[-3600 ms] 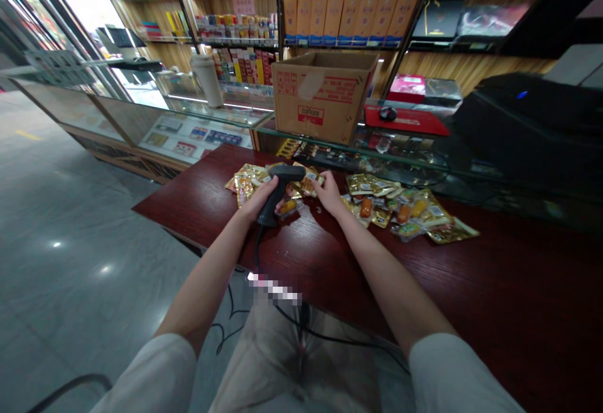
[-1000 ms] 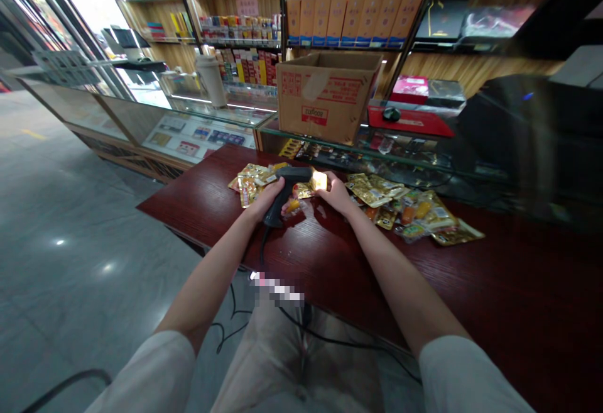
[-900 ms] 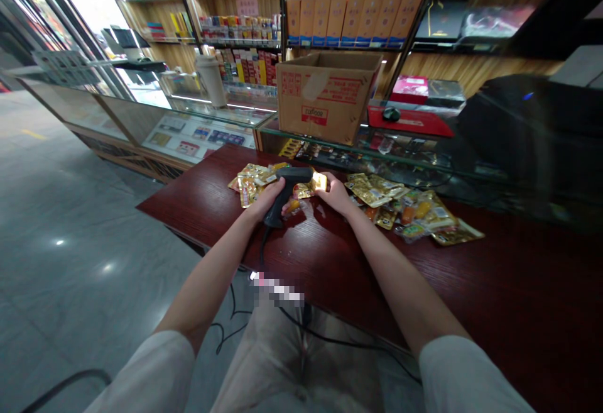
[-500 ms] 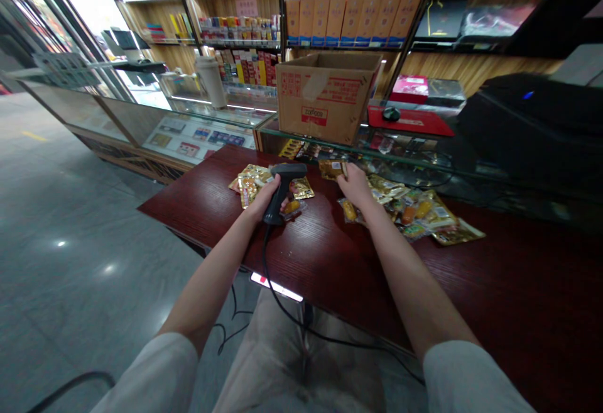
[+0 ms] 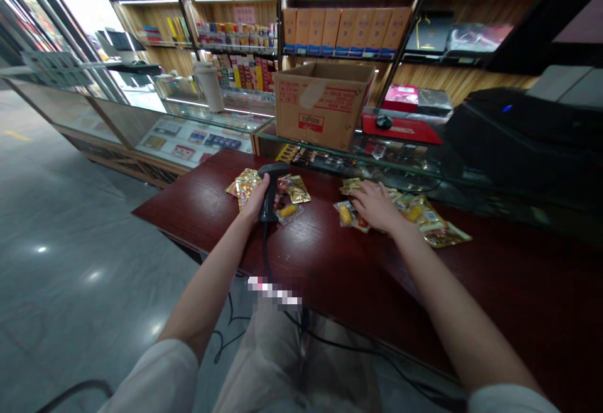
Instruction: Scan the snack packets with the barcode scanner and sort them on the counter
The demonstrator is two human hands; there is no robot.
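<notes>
My left hand [image 5: 257,199] is wrapped round the grip of a black handheld barcode scanner [image 5: 269,190], which stands upright over the table with its cable hanging down. Beside and behind it lie several gold snack packets [image 5: 298,189] and a clear-wrapped yellow snack [image 5: 287,211]. My right hand [image 5: 377,207] rests over a second pile of snack packets [image 5: 424,218], its fingers spread and reaching left. Just left of those fingers are another clear-wrapped yellow snack [image 5: 345,214] and a gold packet [image 5: 350,185]. Part of this pile is hidden under my hand.
The dark red wooden table [image 5: 320,268] meets a glass counter carrying an open cardboard box [image 5: 320,105]. A white cup [image 5: 210,86], a mouse [image 5: 384,122] on a red mat [image 5: 409,130] and a black machine [image 5: 522,130] stand around it. The scanner's cable [image 5: 265,253] drops past the table edge.
My right hand has moved right and down from the gold packet it held onto the right pile, and its fingers have spread. My left hand keeps its hold on the scanner. The view has shifted slightly.
</notes>
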